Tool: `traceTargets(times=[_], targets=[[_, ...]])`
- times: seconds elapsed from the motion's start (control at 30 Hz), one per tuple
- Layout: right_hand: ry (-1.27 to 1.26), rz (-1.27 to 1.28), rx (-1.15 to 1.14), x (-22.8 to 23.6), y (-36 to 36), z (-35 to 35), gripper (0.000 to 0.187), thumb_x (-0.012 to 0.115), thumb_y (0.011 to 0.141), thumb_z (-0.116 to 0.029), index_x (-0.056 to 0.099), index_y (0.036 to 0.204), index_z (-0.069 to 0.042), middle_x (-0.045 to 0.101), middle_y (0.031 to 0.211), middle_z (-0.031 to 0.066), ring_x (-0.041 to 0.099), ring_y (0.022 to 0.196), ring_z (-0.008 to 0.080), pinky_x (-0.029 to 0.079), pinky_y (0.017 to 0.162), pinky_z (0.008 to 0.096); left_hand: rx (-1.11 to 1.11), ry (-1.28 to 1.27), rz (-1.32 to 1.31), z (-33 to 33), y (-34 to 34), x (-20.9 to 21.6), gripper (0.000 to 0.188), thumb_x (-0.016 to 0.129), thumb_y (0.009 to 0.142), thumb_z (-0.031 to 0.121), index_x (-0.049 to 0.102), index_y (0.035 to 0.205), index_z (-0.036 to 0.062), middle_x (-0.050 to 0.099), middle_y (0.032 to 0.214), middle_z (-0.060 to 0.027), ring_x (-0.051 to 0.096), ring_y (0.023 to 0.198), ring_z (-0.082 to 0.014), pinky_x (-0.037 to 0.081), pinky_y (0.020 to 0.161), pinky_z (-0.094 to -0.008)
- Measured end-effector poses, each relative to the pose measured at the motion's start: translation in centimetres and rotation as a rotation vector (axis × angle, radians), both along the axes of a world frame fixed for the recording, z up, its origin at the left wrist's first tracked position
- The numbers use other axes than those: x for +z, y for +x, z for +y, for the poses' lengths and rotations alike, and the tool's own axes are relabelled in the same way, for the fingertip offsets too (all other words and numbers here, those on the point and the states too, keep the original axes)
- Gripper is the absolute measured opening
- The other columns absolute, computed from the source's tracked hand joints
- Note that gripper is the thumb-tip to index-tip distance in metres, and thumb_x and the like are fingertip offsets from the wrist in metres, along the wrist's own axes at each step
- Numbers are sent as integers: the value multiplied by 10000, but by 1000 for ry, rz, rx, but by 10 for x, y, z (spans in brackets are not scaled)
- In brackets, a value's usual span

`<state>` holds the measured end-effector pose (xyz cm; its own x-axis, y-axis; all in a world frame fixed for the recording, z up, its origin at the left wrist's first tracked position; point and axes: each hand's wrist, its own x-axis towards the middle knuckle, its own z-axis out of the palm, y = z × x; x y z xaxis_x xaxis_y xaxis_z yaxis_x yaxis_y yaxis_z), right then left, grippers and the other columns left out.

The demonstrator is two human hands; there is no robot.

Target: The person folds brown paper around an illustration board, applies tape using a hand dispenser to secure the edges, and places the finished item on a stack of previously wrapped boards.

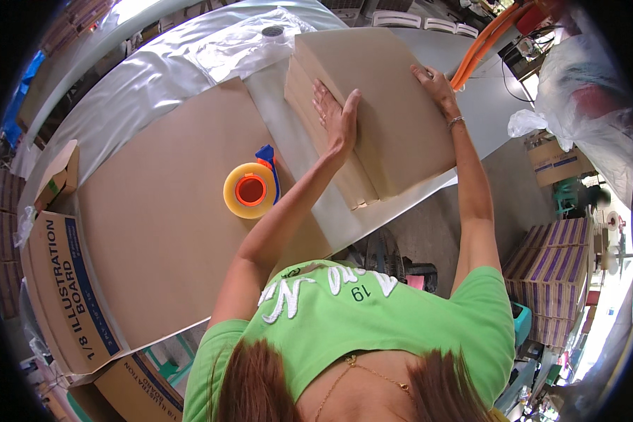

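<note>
Both hands are on the stack (394,116) now, a brown, layered block that sits on the desk (269,98), right between them! The left hand (337,118) is spread wide, fingers laid over the layered left side, thumb raised toward the top face. It's flat contact there, no grasp around anything, and a ring shows on one finger. Across to the right hand (436,88): it meets the stack's far right edge, fingers reaching onto the top, a bracelet (456,121) at the wrist. How far that hand curls past the edge, I can't tell from here.

Look left and nearer the body from the left hand, and there's the tape (250,190), a fat yellowish roll with an orange core and a blue-and-orange dispenser, lying just beside the left forearm. Under it spreads a broad brown sheet (165,211), and well off to that hand's left stands a printed box (67,288).

Beyond the left hand, crumpled clear plastic (246,53) catches the light! Past the right hand, orange tubes (487,46) arc close by; farther right hangs a bulging clear bag (587,91), and well below that hand, striped bundles (550,278) pile up.
</note>
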<state>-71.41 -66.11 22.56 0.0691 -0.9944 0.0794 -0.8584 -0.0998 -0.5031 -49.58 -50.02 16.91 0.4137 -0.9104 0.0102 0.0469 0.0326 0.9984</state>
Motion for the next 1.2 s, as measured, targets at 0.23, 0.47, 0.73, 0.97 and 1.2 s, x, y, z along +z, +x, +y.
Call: traceTargets(times=[0.23, 0.47, 0.73, 0.97, 1.2], targets=[[-43, 64, -2, 4, 5, -10, 877, 509, 792, -716, 521, 1335, -28, 607, 1220, 247, 571, 1167, 381, 420, 1005, 423, 59, -26, 25, -4, -8, 2, 974, 526, 855, 535, -9, 1529, 79, -23, 1598, -154, -33, 1467, -360, 31, 1163, -495], [-97, 136, 6, 2, 16, 1, 879, 451, 834, -711, 473, 1370, -15, 569, 1266, 262, 525, 1220, 389, 392, 1032, 409, 18, -48, -3, -6, 6, -4, 986, 512, 861, 552, -26, 1523, 60, -38, 1593, -170, -48, 1467, -351, 23, 1175, -437], [-26, 101, 35, -13, -10, -22, 927, 407, 817, -753, 438, 1400, -32, 532, 1315, 259, 496, 1247, 399, 356, 1071, 422, -137, -3, -184, -5, 12, -5, 1075, 474, 861, 655, -85, 1494, -11, -86, 1575, -214, -108, 1459, -350, -1, 1178, -416], [-96, 11, 260, -8, -26, 14, 730, 530, 892, -554, 450, 1379, -17, 525, 1345, 219, 493, 1260, 347, 381, 1045, 385, -201, -87, -4, 1, 47, -14, 1031, 385, 858, 746, 78, 1509, 8, 54, 1558, -219, 68, 1456, -345, 114, 1169, -448], [-560, -9, -124, -28, -84, 166, 606, 589, 922, -441, 467, 1373, -56, 523, 1331, 169, 479, 1232, 312, 373, 1036, 424, -138, -34, 55, -59, 94, -27, 967, 343, 869, 747, 176, 1506, 39, 128, 1531, -214, 189, 1412, -366, 185, 1144, -471]])
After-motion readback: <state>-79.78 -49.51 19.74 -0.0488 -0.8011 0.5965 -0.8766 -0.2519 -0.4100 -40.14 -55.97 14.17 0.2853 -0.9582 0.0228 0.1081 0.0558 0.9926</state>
